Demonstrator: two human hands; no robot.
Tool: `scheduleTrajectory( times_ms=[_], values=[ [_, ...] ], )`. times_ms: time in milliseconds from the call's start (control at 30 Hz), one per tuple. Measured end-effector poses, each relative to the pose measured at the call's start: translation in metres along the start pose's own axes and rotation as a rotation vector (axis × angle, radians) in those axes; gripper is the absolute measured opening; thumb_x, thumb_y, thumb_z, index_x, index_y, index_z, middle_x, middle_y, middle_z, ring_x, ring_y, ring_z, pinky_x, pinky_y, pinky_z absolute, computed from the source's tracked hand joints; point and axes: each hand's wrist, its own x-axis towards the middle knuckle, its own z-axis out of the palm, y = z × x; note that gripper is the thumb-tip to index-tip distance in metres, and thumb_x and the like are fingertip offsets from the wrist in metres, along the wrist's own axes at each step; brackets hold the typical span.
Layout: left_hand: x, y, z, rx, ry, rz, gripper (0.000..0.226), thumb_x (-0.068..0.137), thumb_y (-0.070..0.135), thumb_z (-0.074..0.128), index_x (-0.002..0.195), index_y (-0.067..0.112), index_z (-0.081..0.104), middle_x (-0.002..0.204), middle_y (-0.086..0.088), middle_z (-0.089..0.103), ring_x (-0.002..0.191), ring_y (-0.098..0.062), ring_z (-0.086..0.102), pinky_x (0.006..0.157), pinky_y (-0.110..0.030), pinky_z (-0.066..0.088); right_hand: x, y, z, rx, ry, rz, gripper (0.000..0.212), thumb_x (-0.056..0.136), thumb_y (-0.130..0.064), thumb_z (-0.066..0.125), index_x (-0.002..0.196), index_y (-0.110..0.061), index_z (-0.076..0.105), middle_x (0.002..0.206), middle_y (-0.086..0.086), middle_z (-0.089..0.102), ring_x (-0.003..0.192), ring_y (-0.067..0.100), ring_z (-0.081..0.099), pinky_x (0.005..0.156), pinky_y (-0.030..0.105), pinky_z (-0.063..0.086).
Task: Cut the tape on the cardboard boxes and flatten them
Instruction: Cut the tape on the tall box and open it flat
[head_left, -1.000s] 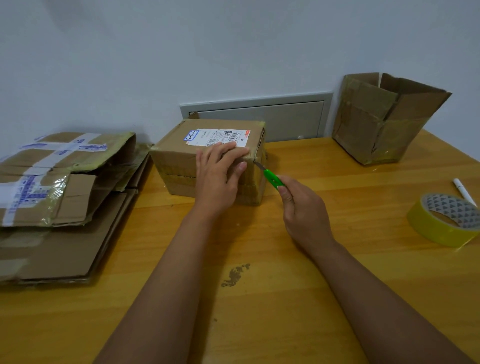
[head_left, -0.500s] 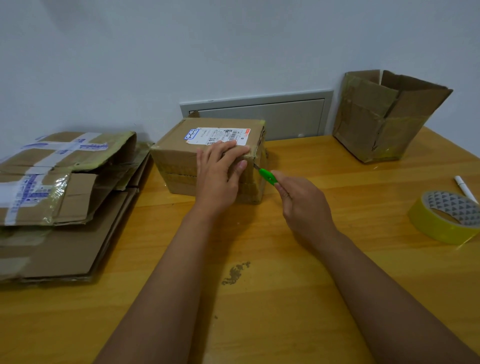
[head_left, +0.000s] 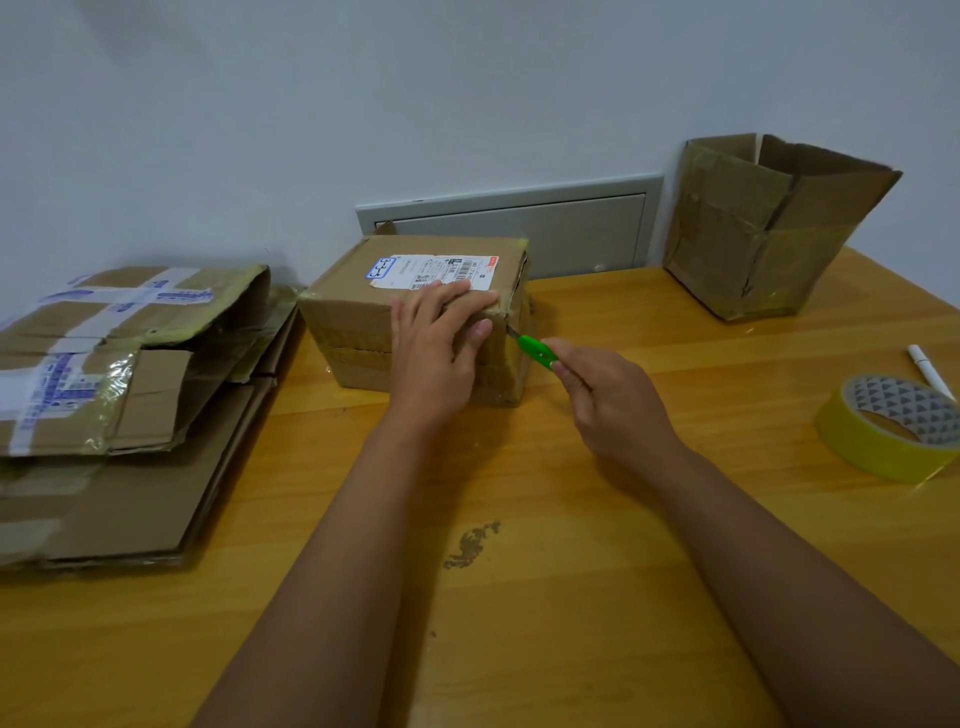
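Note:
A closed, taped cardboard box (head_left: 363, 317) with a white shipping label stands on the wooden table at centre. My left hand (head_left: 439, 353) lies over its near right top corner, fingers spread, pressing it down. My right hand (head_left: 613, 400) grips a small green-handled cutter (head_left: 537, 352); its blade touches the box's right edge just below the top corner. An open, taped box (head_left: 769, 228) stands at the far right against the wall. A pile of flattened boxes (head_left: 119, 395) lies at the left.
A yellow roll of tape (head_left: 893, 426) lies at the right edge, with a white pen (head_left: 930, 371) behind it. A grey wall panel (head_left: 519, 228) runs behind the centre box. A dark stain (head_left: 470, 543) marks the table (head_left: 519, 623) between my forearms.
My right hand has drawn back slightly toward me and to the right, so more of the green handle shows. The blade stays at the box's right edge. My left hand has hardly moved.

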Motion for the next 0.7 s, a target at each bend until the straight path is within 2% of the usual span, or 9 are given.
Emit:
scheduleTrajectory(
  times_ms=[67,333,500,700],
  values=[
    [0.000,0.001,0.000,-0.010,-0.004,-0.013,0.035,0.096,0.036,0.050,0.128,0.030,0.064,0.137,0.002,0.053,0.137,-0.023,0.035,0.120,-0.046,0.010,0.005,-0.003,0.001,-0.001,-0.006,-0.005,0.036,0.098,-0.022,0.041,0.127,-0.013,0.060,0.093,0.008,0.069,0.080,0.028,0.059,0.064,0.042,0.049],
    [0.000,0.001,0.001,-0.012,0.000,-0.017,0.035,0.096,0.036,0.050,0.127,0.029,0.064,0.136,0.002,0.054,0.136,-0.024,0.036,0.116,-0.056,0.017,0.001,-0.001,-0.001,-0.023,-0.020,-0.012,0.034,0.097,-0.020,0.042,0.125,-0.012,0.061,0.091,0.008,0.069,0.078,0.029,0.059,0.064,0.044,0.050],
    [0.000,0.000,0.001,-0.011,0.008,-0.015,0.035,0.096,0.036,0.051,0.127,0.029,0.064,0.136,0.002,0.054,0.137,-0.023,0.036,0.117,-0.055,0.015,-0.014,0.000,0.000,-0.020,-0.059,-0.012,0.033,0.097,-0.019,0.044,0.124,-0.013,0.061,0.089,0.008,0.068,0.079,0.029,0.060,0.064,0.045,0.050],
    [-0.001,-0.001,0.001,0.000,-0.004,-0.006,0.035,0.096,0.036,0.050,0.128,0.028,0.063,0.136,0.001,0.054,0.136,-0.023,0.036,0.116,-0.056,0.017,-0.020,0.000,-0.001,-0.065,-0.097,0.006,0.034,0.096,-0.021,0.044,0.124,-0.011,0.060,0.081,0.006,0.064,0.073,0.027,0.056,0.059,0.038,0.046]
  ],
)
